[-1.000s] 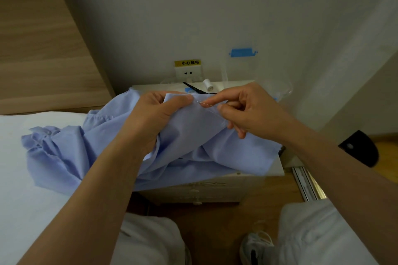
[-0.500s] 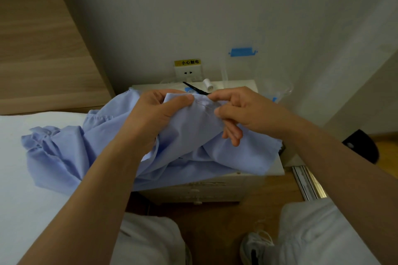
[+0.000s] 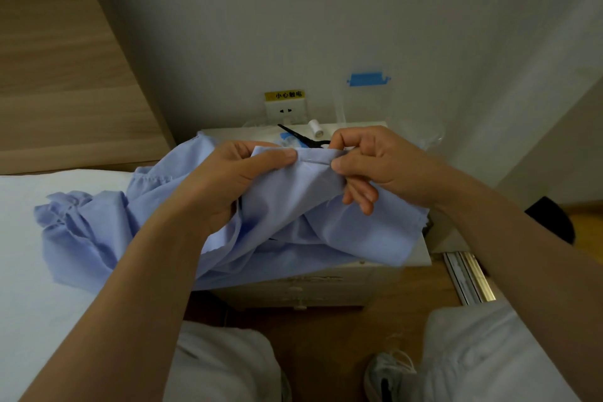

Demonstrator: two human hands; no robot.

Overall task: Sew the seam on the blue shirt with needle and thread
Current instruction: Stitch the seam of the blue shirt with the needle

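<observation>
Moved back in, the right hand [image 3: 385,166] pinches the blue shirt [image 3: 293,202] seam beside the left hand [image 3: 228,179], both grips clamped.

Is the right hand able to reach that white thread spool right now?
Probably yes, once it lets go: the right hand pinches the shirt seam, and the spool stands uncovered just behind it.

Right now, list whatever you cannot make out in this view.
- Needle and thread: head view, too thin to tell; the right hand pinches the blue shirt seam there.
- Scissors: head view, handles mostly hidden behind the right hand.
- Shoe: head view, cut off by the bottom edge.
</observation>
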